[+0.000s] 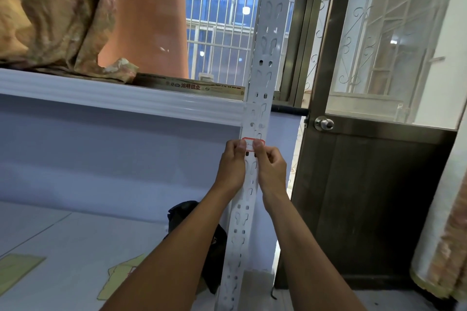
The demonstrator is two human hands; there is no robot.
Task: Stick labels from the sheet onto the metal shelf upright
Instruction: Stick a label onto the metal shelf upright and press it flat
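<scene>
label (249, 144) print unreadably small — upright (264, 76) cropped top and bottom.

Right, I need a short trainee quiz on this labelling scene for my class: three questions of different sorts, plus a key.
1. Which hands hold the red-bordered white paper label against the white slotted metal upright?
2. Where is the label relative to the white shelf beam? A) above it B) just below it C) far below, at the floor
3. True or false: the round silver door knob lies to the left of the upright.
Key: 1. Both, the left hand and the right hand, thumbs on it. 2. B. 3. False, it lies to the right.
</scene>
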